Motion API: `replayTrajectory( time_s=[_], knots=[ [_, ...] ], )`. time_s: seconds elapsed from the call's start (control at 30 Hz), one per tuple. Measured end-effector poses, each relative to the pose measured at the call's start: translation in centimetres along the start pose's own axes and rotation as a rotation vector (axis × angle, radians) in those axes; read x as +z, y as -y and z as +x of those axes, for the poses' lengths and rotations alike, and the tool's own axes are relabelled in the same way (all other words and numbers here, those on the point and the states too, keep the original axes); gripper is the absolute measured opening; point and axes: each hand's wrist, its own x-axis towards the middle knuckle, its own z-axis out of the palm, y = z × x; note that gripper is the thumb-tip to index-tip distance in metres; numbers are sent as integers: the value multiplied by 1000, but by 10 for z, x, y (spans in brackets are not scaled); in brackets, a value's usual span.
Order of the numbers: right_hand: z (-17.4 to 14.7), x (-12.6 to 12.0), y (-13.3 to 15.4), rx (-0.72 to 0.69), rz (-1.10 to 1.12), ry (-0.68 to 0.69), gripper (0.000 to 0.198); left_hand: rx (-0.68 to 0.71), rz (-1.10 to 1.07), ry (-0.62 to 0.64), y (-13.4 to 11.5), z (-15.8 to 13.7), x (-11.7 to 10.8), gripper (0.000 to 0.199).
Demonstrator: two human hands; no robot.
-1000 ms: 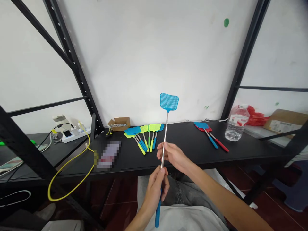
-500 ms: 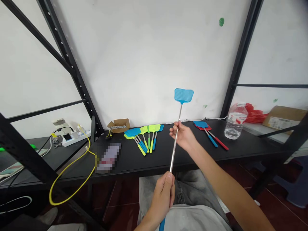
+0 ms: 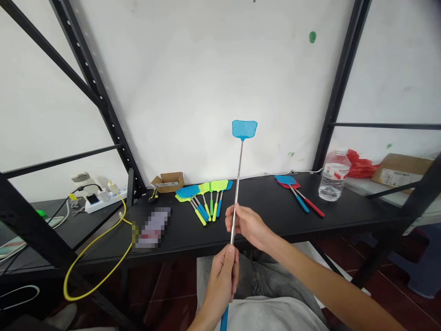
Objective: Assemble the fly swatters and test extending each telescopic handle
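Observation:
A blue fly swatter [image 3: 244,129] with a long metal shaft stands almost upright before me, its head against the white wall behind. My left hand [image 3: 222,276] is wrapped round the lower shaft, and the blue handle shows beneath it. Just above, my right hand [image 3: 248,224] pinches the same shaft between thumb and fingers. Several yellow, green and blue swatters [image 3: 205,197] lie fanned out on the black table [image 3: 255,202]. Farther right, a blue swatter [image 3: 296,193] rests partly over a red swatter [image 3: 314,207].
A clear plastic bottle [image 3: 332,177] stands on the right, near a red bag [image 3: 360,164] and a cardboard box [image 3: 399,172]. On the left are a small open box [image 3: 168,183], a power strip [image 3: 106,201] and a looping yellow cable [image 3: 87,241]. Black posts frame the table.
My right hand has slid down the shaft to close above my left hand. The held swatter has shifted left and now stands more upright.

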Motion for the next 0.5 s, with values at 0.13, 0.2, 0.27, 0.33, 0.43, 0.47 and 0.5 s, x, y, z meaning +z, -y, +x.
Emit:
replayTrajectory(
  time_s=[0.13,0.2,0.27,0.33,0.43,0.47,0.5],
  knots=[
    [5,-6,10,-27,96,-105,33,-42,31,20,6,-1,3,43],
    [17,-16,33,-101,212,-219,26,-53,76,59,9,-3,7,44],
    [28,-24,57,-135,279,-280,19,-44,94,89,11,-5,12,44],
    [34,-29,75,-145,296,-276,21,-31,74,91,11,-6,18,45],
    [40,-30,87,-179,278,-248,27,-37,43,91,10,-7,25,45],
    [42,-30,90,-192,271,-246,27,-40,40,90,10,-8,27,46],
    [45,-31,93,-200,270,-247,28,-44,36,88,9,-9,28,46]
  ],
)
